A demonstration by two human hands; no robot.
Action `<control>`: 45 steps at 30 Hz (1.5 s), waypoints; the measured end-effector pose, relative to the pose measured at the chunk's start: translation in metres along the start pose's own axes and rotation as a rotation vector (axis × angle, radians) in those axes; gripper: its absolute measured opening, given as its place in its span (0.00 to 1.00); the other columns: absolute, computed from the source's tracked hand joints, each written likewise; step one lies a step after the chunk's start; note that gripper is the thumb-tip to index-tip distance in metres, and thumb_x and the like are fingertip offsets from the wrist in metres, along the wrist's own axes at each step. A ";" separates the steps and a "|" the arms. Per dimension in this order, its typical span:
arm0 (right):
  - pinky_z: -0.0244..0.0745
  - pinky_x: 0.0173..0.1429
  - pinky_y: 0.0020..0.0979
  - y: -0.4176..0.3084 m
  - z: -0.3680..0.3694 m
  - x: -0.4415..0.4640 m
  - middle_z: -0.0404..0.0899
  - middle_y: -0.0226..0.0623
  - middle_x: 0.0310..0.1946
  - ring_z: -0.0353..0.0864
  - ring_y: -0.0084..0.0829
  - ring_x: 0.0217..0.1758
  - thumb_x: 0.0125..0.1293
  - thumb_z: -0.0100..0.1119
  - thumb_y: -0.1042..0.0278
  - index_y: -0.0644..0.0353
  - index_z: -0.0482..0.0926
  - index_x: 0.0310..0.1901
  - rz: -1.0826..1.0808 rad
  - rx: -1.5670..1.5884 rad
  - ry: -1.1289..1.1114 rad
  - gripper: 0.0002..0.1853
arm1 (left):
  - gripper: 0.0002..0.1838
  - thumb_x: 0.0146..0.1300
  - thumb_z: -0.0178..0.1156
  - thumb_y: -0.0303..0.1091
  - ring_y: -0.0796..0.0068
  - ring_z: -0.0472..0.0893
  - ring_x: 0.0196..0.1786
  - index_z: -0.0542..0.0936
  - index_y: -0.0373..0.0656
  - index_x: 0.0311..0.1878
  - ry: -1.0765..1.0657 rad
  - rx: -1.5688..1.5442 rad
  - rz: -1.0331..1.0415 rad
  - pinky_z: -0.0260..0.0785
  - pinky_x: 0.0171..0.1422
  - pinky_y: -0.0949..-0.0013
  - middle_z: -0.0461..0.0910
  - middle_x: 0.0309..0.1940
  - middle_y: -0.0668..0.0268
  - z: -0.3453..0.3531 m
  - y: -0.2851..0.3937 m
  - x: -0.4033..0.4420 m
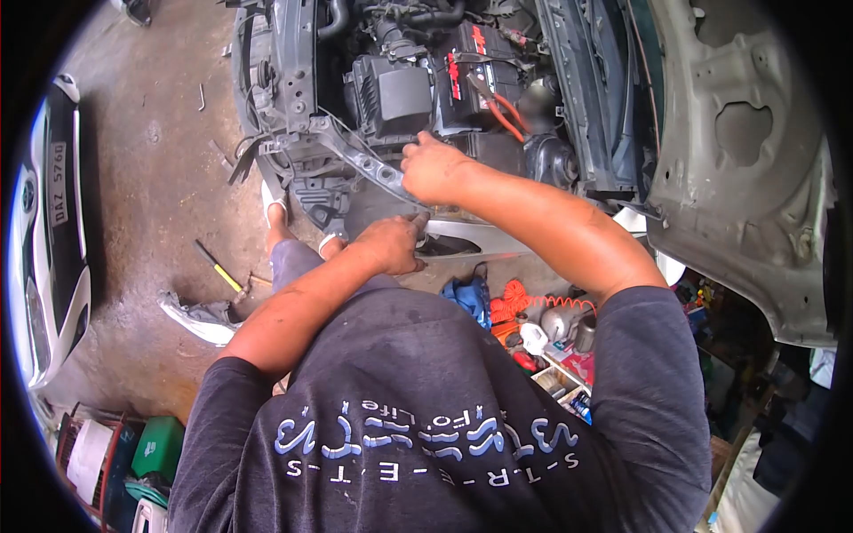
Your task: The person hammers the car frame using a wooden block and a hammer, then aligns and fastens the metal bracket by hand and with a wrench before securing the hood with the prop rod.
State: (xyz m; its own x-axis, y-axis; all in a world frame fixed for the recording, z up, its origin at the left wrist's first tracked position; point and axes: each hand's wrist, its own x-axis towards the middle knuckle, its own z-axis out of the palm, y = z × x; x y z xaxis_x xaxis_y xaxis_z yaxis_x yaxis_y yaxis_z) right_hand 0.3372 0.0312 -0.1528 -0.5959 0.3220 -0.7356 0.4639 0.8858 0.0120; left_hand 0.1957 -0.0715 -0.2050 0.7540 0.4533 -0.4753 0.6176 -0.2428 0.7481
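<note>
My left hand (388,245) is closed at the front end of the pale fender (484,238), its fingers curled by the panel's edge. What lies in its grip is hidden. My right hand (434,171) is bent into a fist over the end of a grey metal bracket (362,163) with holes in it. Whatever it pinches, if anything, does not show. Beyond it sit a black box-shaped engine cover (391,96) and a car battery (462,84) with red markings. Red-handled pliers (502,111) rest by the battery.
A raised hood panel (746,133) stands at right. Below are a coiled orange hose (524,304) and assorted tools. A yellow-handled hammer (220,268) and a loose headlight (200,318) lie on the floor (151,213). A white car (53,240) is at left.
</note>
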 end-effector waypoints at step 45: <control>0.65 0.70 0.62 0.046 0.064 -0.094 0.88 0.38 0.49 0.82 0.44 0.62 0.69 0.61 0.60 0.51 0.89 0.47 0.461 0.430 -0.210 0.12 | 0.55 0.54 0.75 0.49 0.46 0.78 0.66 0.59 0.41 0.82 -0.009 0.001 0.011 0.72 0.71 0.53 0.79 0.64 0.46 -0.004 0.001 -0.002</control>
State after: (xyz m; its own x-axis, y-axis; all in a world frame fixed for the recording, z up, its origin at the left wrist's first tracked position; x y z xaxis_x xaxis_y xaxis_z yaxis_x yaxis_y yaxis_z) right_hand 0.4567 0.0208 -0.1267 -0.1533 0.5254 -0.8369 0.8868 0.4469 0.1181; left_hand 0.1940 -0.0696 -0.2013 0.7628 0.4425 -0.4716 0.6095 -0.2482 0.7530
